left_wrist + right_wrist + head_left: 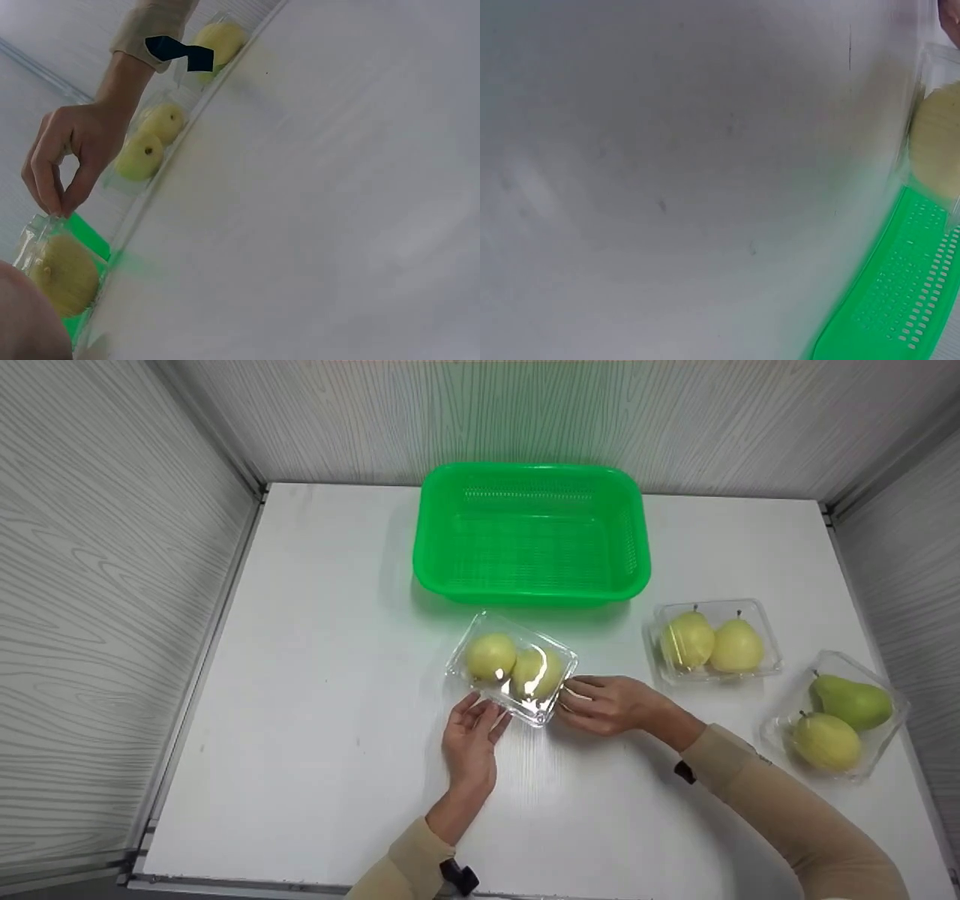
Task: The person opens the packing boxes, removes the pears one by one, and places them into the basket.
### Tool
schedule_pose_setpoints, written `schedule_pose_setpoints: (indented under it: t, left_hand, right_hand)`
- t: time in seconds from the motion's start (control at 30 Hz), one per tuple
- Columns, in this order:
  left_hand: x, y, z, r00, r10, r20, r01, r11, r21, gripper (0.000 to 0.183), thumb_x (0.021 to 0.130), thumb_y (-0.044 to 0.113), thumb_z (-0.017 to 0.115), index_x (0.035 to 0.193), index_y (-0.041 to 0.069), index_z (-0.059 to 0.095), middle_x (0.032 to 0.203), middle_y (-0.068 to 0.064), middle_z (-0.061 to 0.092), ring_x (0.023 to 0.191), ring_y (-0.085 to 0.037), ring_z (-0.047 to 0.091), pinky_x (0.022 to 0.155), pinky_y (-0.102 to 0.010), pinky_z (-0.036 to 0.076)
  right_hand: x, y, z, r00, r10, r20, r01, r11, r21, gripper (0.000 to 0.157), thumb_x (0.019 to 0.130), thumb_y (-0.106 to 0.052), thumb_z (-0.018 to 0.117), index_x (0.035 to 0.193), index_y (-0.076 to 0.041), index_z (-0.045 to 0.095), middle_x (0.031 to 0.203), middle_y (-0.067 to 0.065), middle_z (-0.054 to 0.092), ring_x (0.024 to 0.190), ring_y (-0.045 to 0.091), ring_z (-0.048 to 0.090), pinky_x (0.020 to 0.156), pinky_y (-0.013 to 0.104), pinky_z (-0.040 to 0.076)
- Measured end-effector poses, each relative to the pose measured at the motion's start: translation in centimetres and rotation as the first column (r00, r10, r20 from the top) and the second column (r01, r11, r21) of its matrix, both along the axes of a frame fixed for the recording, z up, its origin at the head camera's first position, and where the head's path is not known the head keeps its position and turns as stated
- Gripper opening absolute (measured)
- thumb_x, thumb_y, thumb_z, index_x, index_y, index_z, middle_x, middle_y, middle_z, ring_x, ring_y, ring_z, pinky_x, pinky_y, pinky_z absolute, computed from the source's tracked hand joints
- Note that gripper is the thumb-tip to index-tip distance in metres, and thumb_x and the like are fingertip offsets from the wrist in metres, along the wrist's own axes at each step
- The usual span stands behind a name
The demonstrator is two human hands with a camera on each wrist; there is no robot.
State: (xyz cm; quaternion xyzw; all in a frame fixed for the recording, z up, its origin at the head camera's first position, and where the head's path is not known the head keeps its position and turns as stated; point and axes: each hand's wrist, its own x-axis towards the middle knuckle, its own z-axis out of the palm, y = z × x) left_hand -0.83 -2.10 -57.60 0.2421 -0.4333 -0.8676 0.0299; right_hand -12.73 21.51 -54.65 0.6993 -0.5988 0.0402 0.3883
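A clear plastic clamshell box (459, 660) with two round pale-yellow fruits (491, 657) is at the middle, set at a slant in front of the green basket (532, 598). My right hand (607, 705) pinches its right edge between thumb and fingertips, as the left wrist view also shows. Along the near edge, my left hand (471, 746) holds the box with its fingertips, palm partly turned up. The lid lies over the fruits and shines with glare. In the right wrist view the box (930, 67) shows only at the right border.
A second clear box (769, 649) with two pale-yellow fruits sits to the right. Farther right, a third box (892, 739) holds a green pear (855, 702) and a yellow fruit (826, 741). Panelled walls enclose the white table (315, 660) at the back and sides.
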Motion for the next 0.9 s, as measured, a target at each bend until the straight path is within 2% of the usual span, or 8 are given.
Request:
schedule_pose_setpoints:
  t: [0.33, 0.67, 0.9]
  left_hand:
    - [-0.8, 0.6, 0.6, 0.999, 0.003, 0.032, -0.001, 0.998, -0.063, 0.036, 0.098, -0.003, 0.065, 0.13, 0.002, 0.049, 0.102, -0.005, 0.061, 0.094, -0.016, 0.071, 0.09, -0.034, 0.066]
    - [-1.0, 0.9, 0.6, 1.0, -0.002, 0.025, 0.004, 0.997, -0.071, 0.043, 0.09, -0.012, 0.068, 0.124, 0.002, 0.047, 0.096, -0.003, 0.057, 0.089, -0.015, 0.066, 0.085, -0.032, 0.066]
    - [-1.2, 0.6, 0.7, 0.998, -0.058, 0.021, 0.06, 0.996, -0.061, 0.04, 0.092, -0.011, 0.065, 0.122, 0.005, 0.044, 0.097, -0.005, 0.054, 0.092, -0.015, 0.066, 0.085, -0.03, 0.065]
  right_hand:
    - [-0.2, 0.3, -0.2, 1.0, -0.006, 0.017, 0.006, 1.0, -0.007, 0.026, 0.106, -0.008, 0.051, 0.102, -0.008, 0.077, 0.101, 0.007, 0.079, 0.092, 0.022, 0.078, 0.084, 0.032, 0.067]
    - [-1.1, 0.9, 0.0, 0.996, -0.086, -0.017, 0.086, 0.996, -0.038, 0.02, 0.105, -0.008, 0.056, 0.102, -0.005, 0.076, 0.097, 0.01, 0.077, 0.088, 0.023, 0.078, 0.084, 0.033, 0.067]
    - [-1.2, 0.5, -0.2, 0.995, -0.085, -0.054, 0.083, 0.996, -0.032, 0.022, 0.105, -0.011, 0.055, 0.098, -0.004, 0.075, 0.094, 0.01, 0.078, 0.085, 0.024, 0.079, 0.081, 0.035, 0.067]
